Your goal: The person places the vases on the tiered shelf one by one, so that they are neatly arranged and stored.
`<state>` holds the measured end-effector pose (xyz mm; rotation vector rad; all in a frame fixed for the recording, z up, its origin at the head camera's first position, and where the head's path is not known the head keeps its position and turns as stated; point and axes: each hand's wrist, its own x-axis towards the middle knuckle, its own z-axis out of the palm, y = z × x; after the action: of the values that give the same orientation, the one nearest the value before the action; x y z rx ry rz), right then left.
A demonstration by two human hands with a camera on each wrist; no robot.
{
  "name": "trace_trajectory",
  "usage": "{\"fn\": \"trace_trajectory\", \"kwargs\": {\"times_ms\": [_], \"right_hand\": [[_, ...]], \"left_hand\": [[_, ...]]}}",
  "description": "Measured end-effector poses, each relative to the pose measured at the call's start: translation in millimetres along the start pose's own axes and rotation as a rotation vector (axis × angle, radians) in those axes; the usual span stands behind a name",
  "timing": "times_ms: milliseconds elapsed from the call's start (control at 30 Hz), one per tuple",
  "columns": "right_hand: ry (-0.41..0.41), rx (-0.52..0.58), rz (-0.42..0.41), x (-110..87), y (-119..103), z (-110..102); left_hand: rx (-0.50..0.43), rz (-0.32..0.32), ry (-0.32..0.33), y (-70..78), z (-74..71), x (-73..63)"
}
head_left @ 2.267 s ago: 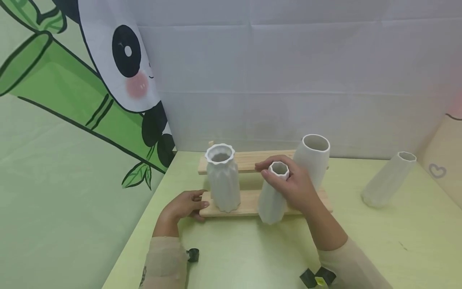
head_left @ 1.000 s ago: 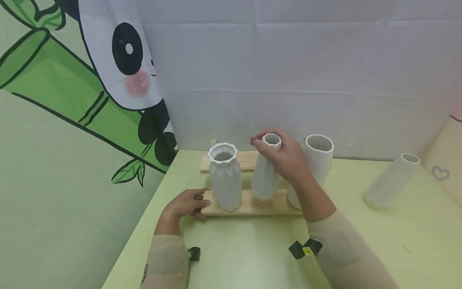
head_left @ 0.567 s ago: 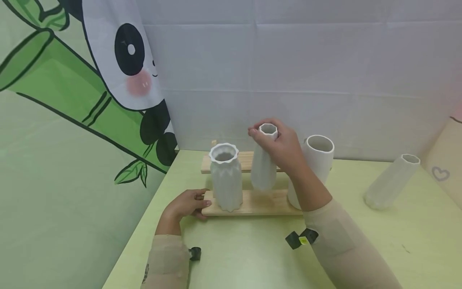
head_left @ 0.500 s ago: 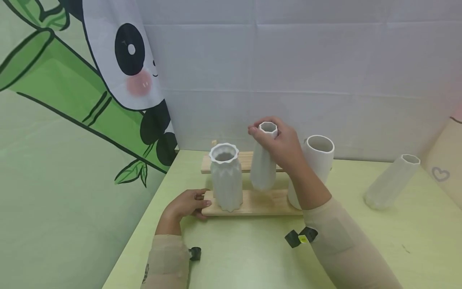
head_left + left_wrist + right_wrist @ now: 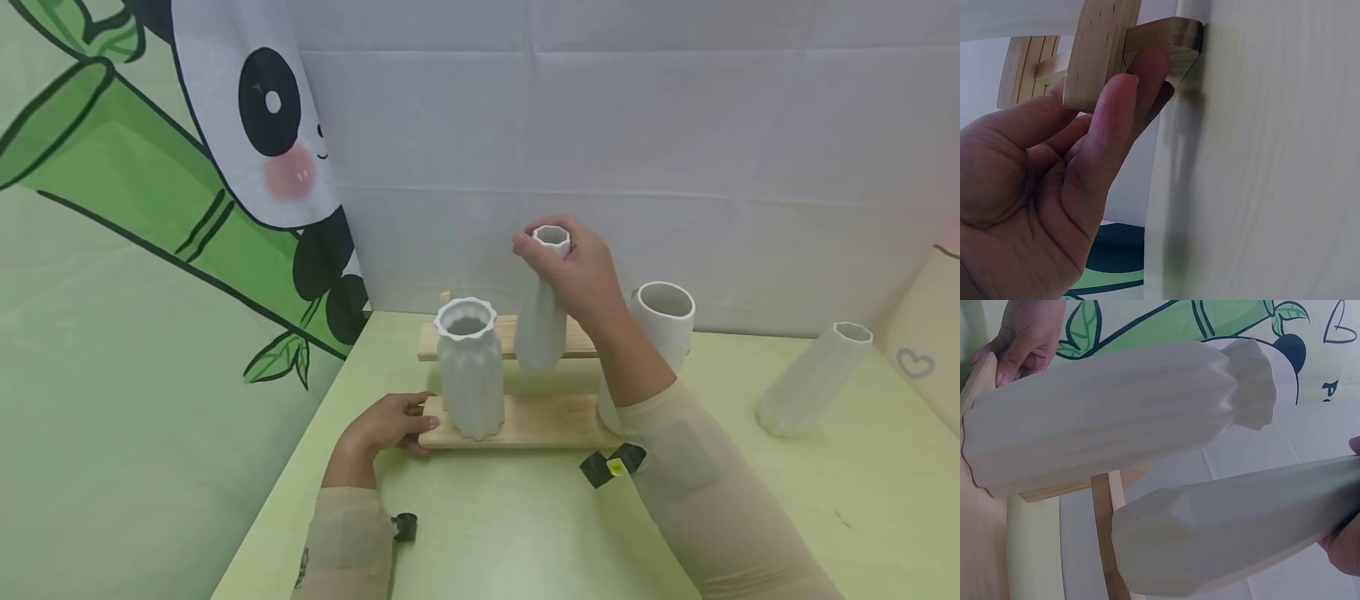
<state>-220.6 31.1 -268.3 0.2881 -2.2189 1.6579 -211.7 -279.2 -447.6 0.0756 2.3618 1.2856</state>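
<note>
My right hand (image 5: 581,271) grips a slim white faceted vase (image 5: 542,333) round its neck. The vase hangs upright, its base in front of the upper board of a two-tier wooden plant stand (image 5: 551,421); in the right wrist view the base (image 5: 1154,544) overlaps that board, and I cannot tell whether they touch. My left hand (image 5: 384,423) holds the left end of the lower board, thumb on one side and fingers on the other in the left wrist view. A white ruffled-rim vase (image 5: 471,375) stands on the lower board's left part, near this hand.
On the stand's right side a wide-mouthed white vase (image 5: 660,333) stands partly hidden behind my right forearm. Another slim white vase (image 5: 813,379) stands farther right on the pale yellow table (image 5: 480,525). A grey-white cloth wall (image 5: 622,142) rises close behind the stand.
My right hand has raised the slim vase from in front of the lower board, moving it up, back and slightly left to the upper board. My left hand keeps its hold.
</note>
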Motion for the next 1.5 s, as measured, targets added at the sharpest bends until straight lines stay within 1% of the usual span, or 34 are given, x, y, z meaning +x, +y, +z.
{"fn": "trace_trajectory", "kwargs": {"times_ms": [200, 467, 667, 900, 1033, 1267, 1500], "right_hand": [[0.011, 0.007, -0.010, 13.2, -4.3, 5.2], [0.014, 0.026, -0.032, 26.6, -16.4, 15.8], [-0.012, 0.033, -0.048, 34.9, -19.6, 23.8], [-0.021, 0.045, -0.058, 39.9, -22.3, 32.9], [-0.041, 0.061, -0.063, 42.1, -25.4, 39.3], [-0.063, 0.029, -0.070, 45.1, -27.8, 50.2], [-0.113, -0.008, -0.075, 47.9, -25.8, 59.2]], "left_hand": [[-0.001, -0.009, 0.011, -2.3, -0.1, 1.6], [-0.003, -0.004, -0.008, -0.6, -2.1, -0.7], [-0.007, 0.006, -0.016, 0.1, -2.2, -0.8], [-0.002, 0.020, -0.017, 0.9, -1.8, -1.8], [-0.008, 0.015, -0.016, 1.1, -1.4, -2.8], [-0.001, 0.014, -0.012, 2.9, -0.6, -3.7], [0.000, 0.013, -0.010, 3.0, 2.4, -2.5]]}}
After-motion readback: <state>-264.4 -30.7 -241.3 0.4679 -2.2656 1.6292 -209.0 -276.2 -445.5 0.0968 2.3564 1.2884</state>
